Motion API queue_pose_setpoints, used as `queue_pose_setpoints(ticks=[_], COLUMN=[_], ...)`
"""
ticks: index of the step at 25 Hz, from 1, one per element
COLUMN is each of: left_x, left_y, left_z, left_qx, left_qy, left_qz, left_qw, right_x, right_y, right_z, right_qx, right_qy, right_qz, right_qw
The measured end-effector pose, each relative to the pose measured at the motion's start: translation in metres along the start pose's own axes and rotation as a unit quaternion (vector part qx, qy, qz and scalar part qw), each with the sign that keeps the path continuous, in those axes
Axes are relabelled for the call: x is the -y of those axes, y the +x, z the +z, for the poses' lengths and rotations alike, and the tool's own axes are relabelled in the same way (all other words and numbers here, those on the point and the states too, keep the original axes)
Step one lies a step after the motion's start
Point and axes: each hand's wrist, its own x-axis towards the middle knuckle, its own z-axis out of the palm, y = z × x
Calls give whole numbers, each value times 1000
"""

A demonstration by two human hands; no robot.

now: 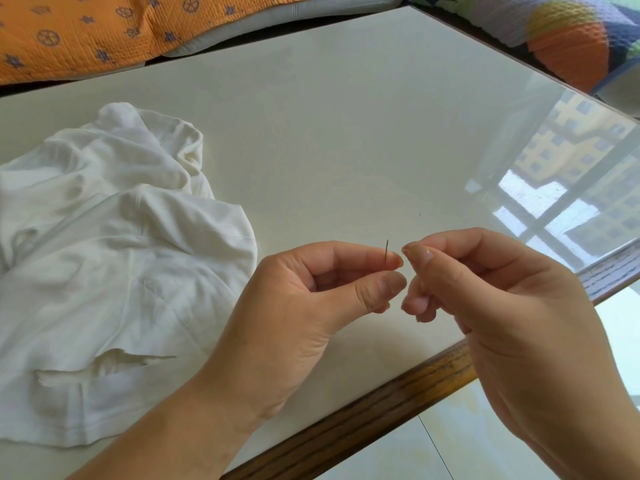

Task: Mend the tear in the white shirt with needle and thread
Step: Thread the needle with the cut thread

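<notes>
A crumpled white shirt [114,265] lies on the left of the table, with a ragged tear [128,362] open near its lower hem. My left hand [311,306] pinches a thin needle [386,250] upright between thumb and forefinger, above the table's front part. My right hand [485,299] is just to the right of it, with thumb and forefinger pressed together close to the needle's top. Any thread in that pinch is too fine to see. A faint white thread trails off the shirt's right edge.
The glossy cream table [346,133] has a wooden front edge [381,407] running diagonally at the lower right. An orange patterned blanket [86,32] lies beyond the table's far left edge and a colourful quilt [571,32] at the far right.
</notes>
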Motion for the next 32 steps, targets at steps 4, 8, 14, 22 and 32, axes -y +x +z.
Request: queue_pose_setpoints(ticks=[4, 8, 14, 22, 32], left_x=[-1, -3, -3, -4, -5], left_y=[0, -1, -1, -1, -1], left_z=[1, 2, 1, 2, 2], left_qx=[1, 3, 9, 28, 34], left_qy=[4, 8, 6, 3, 1], left_qz=[-1, 1, 5, 23, 30], left_qw=[1000, 1000, 1000, 999, 999], right_x=[1, 1, -3, -5, 0], right_y=[0, 0, -1, -1, -2], right_z=[0, 0, -1, 2, 5], right_qx=[-9, -5, 1, -1, 2], right_qy=[9, 9, -15, -12, -2], right_qz=[9, 12, -26, -49, -54], right_qw=[1000, 1000, 1000, 999, 999])
